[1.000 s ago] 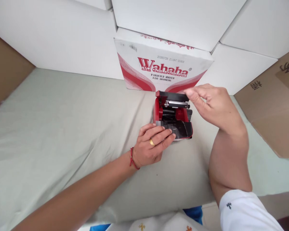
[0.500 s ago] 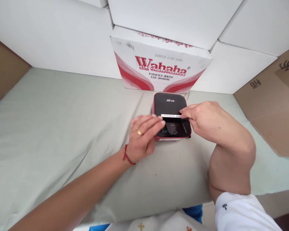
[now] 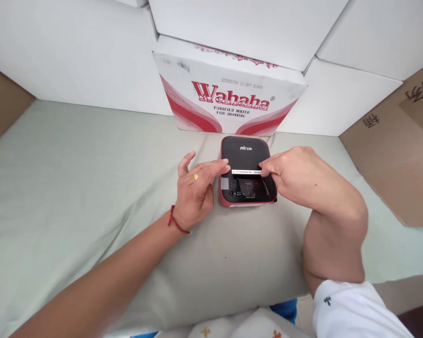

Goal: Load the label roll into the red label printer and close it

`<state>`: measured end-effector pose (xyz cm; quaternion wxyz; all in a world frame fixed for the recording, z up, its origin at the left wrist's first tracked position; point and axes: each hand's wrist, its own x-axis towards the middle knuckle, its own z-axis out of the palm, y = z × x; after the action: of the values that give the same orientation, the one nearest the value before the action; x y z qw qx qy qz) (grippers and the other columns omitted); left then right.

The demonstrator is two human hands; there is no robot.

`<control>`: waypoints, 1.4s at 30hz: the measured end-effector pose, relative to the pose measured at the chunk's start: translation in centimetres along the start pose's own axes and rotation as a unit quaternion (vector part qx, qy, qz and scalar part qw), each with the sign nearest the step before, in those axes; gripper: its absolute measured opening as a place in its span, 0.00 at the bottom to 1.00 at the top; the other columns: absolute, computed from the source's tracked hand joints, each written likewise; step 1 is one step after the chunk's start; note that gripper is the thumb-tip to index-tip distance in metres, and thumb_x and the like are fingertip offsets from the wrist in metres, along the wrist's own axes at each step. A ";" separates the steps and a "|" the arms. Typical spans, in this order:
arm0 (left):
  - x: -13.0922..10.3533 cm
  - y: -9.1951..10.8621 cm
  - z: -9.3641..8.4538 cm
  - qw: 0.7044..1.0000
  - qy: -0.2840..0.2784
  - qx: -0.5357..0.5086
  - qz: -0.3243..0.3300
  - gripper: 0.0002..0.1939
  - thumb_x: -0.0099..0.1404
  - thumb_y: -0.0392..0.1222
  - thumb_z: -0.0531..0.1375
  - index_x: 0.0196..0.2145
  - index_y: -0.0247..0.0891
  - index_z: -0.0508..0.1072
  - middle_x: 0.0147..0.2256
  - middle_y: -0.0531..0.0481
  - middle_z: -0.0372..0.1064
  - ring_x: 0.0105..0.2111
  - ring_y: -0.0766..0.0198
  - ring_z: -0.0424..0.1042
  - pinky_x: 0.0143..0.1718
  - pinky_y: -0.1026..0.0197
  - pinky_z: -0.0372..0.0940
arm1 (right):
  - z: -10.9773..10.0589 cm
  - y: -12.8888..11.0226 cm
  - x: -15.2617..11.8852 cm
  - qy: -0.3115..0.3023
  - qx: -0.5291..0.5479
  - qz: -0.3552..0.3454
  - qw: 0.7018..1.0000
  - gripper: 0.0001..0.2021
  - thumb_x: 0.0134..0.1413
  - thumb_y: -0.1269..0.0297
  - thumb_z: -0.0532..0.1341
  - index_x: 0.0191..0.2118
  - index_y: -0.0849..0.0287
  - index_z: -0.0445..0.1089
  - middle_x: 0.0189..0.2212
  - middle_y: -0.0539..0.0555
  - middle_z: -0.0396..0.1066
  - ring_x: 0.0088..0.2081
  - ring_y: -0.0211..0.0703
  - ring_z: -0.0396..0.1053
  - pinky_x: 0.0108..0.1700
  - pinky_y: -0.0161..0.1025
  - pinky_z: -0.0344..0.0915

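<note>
A black device with a red rim (image 3: pixel 245 155) lies on the green cloth, a white warning strip (image 3: pixel 246 172) across its top and a dark glossy panel on its near part. My left hand (image 3: pixel 199 188), with a gold ring and red string bracelet, is at the device's left edge, fingers partly spread and nothing seen in them. At the right end of the strip, my right hand (image 3: pixel 292 176) has its fingertips pressed together on the device's top. Whatever those fingertips pinch is too small to make out.
Behind the device stands a white and red Wahaha carton (image 3: pixel 232 103), with white boxes (image 3: pixel 74 51) around it. Brown cardboard (image 3: pixel 391 155) rises at the right and more at the far left. Wrinkled green cloth (image 3: pixel 74 155) covers the surface.
My left hand has drawn back to the left and its fingers have spread, uncovering the device's left part and a small grey patch. My right hand stays at the strip's right end.
</note>
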<state>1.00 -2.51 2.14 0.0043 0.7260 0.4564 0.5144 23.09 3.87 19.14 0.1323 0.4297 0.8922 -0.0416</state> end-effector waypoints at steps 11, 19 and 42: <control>-1.4 -1.6 1.0 0.990 0.105 0.044 0.086 0.24 0.75 0.27 0.55 0.54 0.52 0.82 0.53 0.45 0.79 0.62 0.51 0.73 0.66 0.41 0.69 | 1.9 1.5 -2.0 0.051 0.020 -0.142 0.988 0.20 0.69 0.75 0.56 0.52 0.53 0.84 0.46 0.57 0.84 0.43 0.47 0.79 0.41 0.40 0.66; -0.6 -1.2 0.4 0.993 0.014 -0.059 0.104 0.28 0.77 0.25 0.53 0.65 0.48 0.73 0.32 0.53 0.71 0.34 0.63 0.72 0.36 0.61 0.71 | 1.6 0.9 -1.9 -0.008 0.034 -0.117 0.993 0.20 0.69 0.73 0.56 0.49 0.51 0.85 0.34 0.53 0.84 0.32 0.46 0.77 0.36 0.41 0.62; -2.4 -2.5 1.5 0.945 0.054 -0.289 -0.144 0.15 0.77 0.49 0.64 0.58 0.48 0.69 0.46 0.49 0.75 0.47 0.58 0.80 0.43 0.58 0.77 | 1.6 1.1 -1.1 -0.025 0.073 -0.139 0.987 0.14 0.72 0.68 0.55 0.39 0.54 0.78 0.27 0.51 0.76 0.26 0.42 0.65 0.33 0.42 0.51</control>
<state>0.32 -1.97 -1.54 0.2631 0.5909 0.3876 0.6568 24.89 3.42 17.94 0.1161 0.3086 0.9343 -0.1356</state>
